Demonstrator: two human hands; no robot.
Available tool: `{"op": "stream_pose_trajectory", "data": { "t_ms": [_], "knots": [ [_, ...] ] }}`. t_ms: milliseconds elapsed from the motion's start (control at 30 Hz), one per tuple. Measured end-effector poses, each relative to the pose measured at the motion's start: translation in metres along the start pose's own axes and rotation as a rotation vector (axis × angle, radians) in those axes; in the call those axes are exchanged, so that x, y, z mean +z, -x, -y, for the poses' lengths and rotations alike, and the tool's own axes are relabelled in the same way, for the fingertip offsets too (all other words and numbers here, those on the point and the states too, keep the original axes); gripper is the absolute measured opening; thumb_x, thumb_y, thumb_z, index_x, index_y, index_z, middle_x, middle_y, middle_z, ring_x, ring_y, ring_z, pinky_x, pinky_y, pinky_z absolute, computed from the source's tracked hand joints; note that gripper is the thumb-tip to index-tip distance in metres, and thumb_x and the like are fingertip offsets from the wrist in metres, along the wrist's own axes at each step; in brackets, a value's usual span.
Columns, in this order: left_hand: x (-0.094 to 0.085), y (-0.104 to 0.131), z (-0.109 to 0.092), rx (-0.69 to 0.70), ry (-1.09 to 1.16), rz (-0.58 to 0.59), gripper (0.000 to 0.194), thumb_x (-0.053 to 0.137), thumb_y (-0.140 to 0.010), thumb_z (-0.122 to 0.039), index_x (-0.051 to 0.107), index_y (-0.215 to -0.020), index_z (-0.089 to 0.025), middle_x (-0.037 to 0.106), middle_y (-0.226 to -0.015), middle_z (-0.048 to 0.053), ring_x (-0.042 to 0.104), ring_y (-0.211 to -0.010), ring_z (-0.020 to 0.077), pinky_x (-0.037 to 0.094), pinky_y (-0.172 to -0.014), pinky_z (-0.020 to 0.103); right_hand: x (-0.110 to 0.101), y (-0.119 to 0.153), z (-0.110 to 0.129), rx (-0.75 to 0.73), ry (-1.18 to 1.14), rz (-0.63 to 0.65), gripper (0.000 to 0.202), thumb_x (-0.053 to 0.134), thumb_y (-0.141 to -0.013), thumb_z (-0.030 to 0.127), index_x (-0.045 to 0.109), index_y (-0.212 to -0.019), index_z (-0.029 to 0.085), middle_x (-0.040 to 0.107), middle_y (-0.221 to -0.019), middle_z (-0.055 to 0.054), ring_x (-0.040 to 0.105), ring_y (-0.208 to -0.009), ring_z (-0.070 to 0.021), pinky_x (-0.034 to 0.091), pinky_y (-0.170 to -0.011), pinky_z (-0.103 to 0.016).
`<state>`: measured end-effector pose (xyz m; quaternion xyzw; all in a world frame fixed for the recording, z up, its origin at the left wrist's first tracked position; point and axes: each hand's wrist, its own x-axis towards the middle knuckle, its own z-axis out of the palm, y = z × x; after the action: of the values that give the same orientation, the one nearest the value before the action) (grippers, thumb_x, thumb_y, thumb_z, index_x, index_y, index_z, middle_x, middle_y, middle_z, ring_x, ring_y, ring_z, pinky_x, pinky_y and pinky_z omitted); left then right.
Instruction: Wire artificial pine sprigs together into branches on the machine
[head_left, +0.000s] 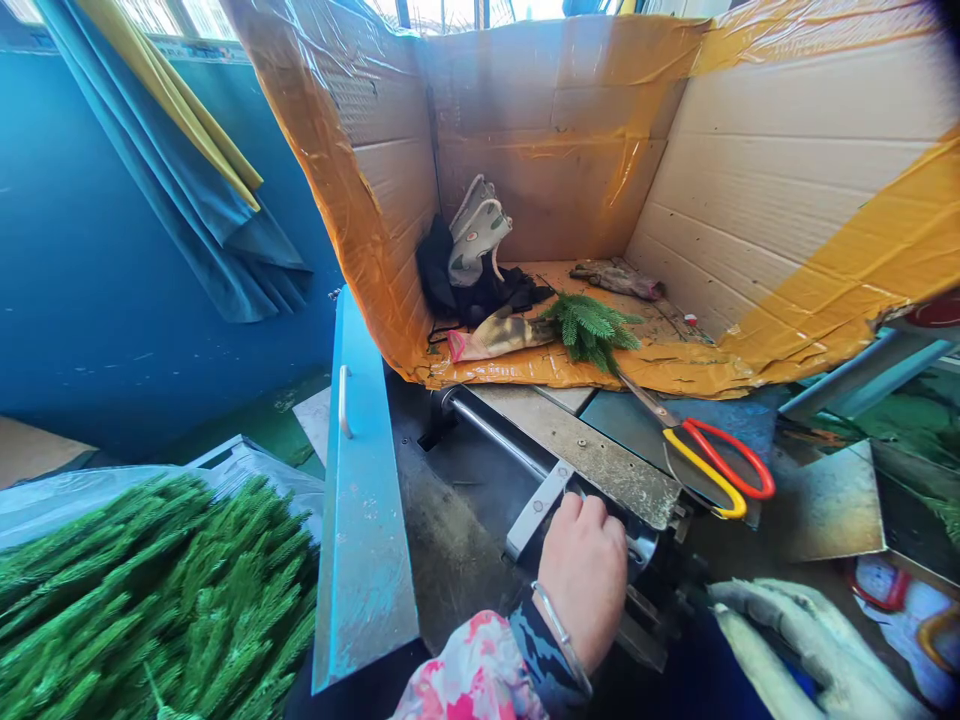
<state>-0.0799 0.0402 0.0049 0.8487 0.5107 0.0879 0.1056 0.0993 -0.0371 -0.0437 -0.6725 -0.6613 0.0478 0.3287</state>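
My left hand [585, 575], bare with a bracelet at the wrist, is curled over the machine beside a pale metal block [538, 508]. Its fingertips are folded out of sight, and what they grip is hidden. The block sits on a shiny metal rod [499, 435]. At the lower right, a pale, dirty glove shape [817, 640] lies beside the machine's dark end; I cannot tell whether my right hand is inside it. Scissors [712, 465] with red and yellow handles rest above the machine, their blades towards a green sprig [589, 330].
A large taped cardboard box [555, 180] stands behind, holding gloves [480, 235] and dark cloth [442, 270]. Green branches [165, 590] are piled at lower left beside a blue metal panel [369, 500]. A folded metal sheet [832, 510] is at the right.
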Motion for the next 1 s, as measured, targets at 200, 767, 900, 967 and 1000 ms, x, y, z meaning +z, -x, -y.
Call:
{"op": "stream_pose_trajectory", "data": {
  "t_ms": [200,767,900,967,1000],
  "knots": [
    [0.006,-0.001,-0.003,-0.006,-0.008,-0.047,0.014,0.047,-0.083,-0.017,0.054,-0.07,-0.016,0.053,-0.075,0.003,0.048,-0.074,0.0166,0.043,-0.065,0.029,0.001,-0.02,0.011,-0.074,0.137,0.104,0.029,0.045,-0.08,0.047,0.061,-0.088,0.024,0.059,-0.088,-0.004,0.058,-0.079,-0.0199,0.046,-0.068,-0.035],
    [0.022,0.011,-0.001,0.034,0.035,-0.169,0.003,0.053,-0.079,-0.021,0.056,-0.078,-0.02,0.056,-0.079,0.0,0.05,-0.072,0.0169,0.046,-0.062,0.03,0.016,-0.042,0.029,-0.137,0.375,0.286,0.014,0.051,-0.075,0.029,0.065,-0.075,0.027,0.061,-0.081,-0.002,0.051,-0.08,-0.022,0.036,-0.069,-0.036],
    [0.022,0.014,0.002,0.063,0.098,-0.226,0.011,0.049,-0.082,-0.023,0.057,-0.088,-0.02,0.059,-0.087,0.0,0.052,-0.08,0.0172,0.048,-0.069,0.03,0.012,-0.04,0.02,-0.092,0.17,0.214,0.018,0.048,-0.075,0.033,0.064,-0.073,0.023,0.06,-0.082,-0.005,0.052,-0.081,-0.0226,0.04,-0.071,-0.038],
    [0.022,0.016,0.004,0.065,0.135,-0.284,0.017,0.046,-0.083,-0.022,0.056,-0.097,-0.02,0.059,-0.098,0.001,0.05,-0.093,0.0181,0.046,-0.08,0.031,0.005,-0.037,0.016,0.026,0.021,0.151,0.021,0.051,-0.073,0.039,0.063,-0.074,0.022,0.059,-0.085,-0.006,0.053,-0.084,-0.0235,0.042,-0.075,-0.04],
    [0.022,0.017,0.005,0.06,0.151,-0.306,0.019,0.045,-0.084,-0.021,0.055,-0.1,-0.02,0.058,-0.103,0.001,0.048,-0.099,0.0183,0.045,-0.085,0.03,0.001,-0.035,0.016,0.121,-0.09,0.129,0.023,0.053,-0.071,0.042,0.062,-0.076,0.022,0.059,-0.088,-0.006,0.054,-0.084,-0.0236,0.043,-0.076,-0.04]
  ]
}}
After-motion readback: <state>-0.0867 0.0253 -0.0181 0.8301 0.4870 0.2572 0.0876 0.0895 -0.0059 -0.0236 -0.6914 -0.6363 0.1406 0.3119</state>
